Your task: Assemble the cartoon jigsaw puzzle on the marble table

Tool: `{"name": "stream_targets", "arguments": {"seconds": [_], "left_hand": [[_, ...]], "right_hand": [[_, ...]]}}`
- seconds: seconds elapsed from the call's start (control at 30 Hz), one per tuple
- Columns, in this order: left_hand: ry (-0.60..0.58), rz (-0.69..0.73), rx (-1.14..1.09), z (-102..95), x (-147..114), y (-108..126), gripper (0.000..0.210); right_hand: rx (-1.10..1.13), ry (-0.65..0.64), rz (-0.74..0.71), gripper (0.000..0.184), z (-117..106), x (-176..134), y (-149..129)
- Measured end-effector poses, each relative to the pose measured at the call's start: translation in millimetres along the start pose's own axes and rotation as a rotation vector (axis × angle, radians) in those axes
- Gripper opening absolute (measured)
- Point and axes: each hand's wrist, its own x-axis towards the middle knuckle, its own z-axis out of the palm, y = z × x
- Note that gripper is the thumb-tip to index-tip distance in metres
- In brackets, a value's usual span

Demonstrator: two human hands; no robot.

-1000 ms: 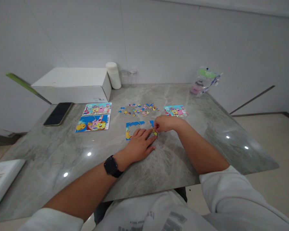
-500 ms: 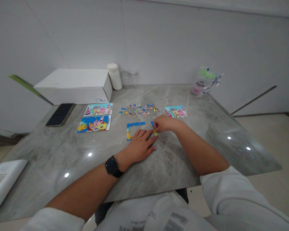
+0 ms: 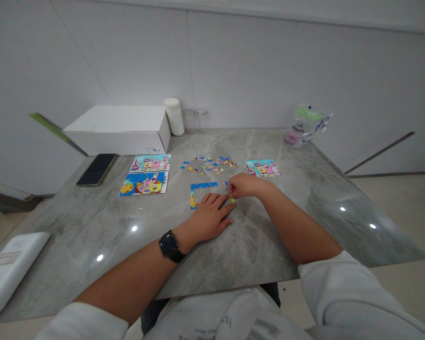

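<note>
Overlapping puzzle (image 3: 203, 185), left hand (image 3: 209, 217); either side, cards (image 3: 264, 168).

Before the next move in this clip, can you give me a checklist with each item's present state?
1. Left hand spread flat over the lower part of the partly built puzzle: ok.
2. Right hand at the puzzle's right side: ok.
3. Piece gripped in the right fingertips: cannot tell, the curled fingers hide it.
4. Puzzle's top edge unbroken: not ok, a gap shows toward its right end.
5. Loose pieces in view beyond the puzzle: ok.
</note>
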Motion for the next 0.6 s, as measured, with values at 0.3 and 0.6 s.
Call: {"name": "stream_targets", "arguments": {"seconds": [0.3,0.6], "left_hand": [[-0.006,-0.002,-0.005,-0.8,-0.2,0.3,0.049],[-0.002,-0.012,-0.022,-4.1,-0.4,2.6,0.048]], "right_hand": [[0.062,0.011,-0.029,0.023,-3.4,-0.7,6.4],[0.047,-0.038,-0.018,0.028,-1.7,-1.4,4.8]]}}
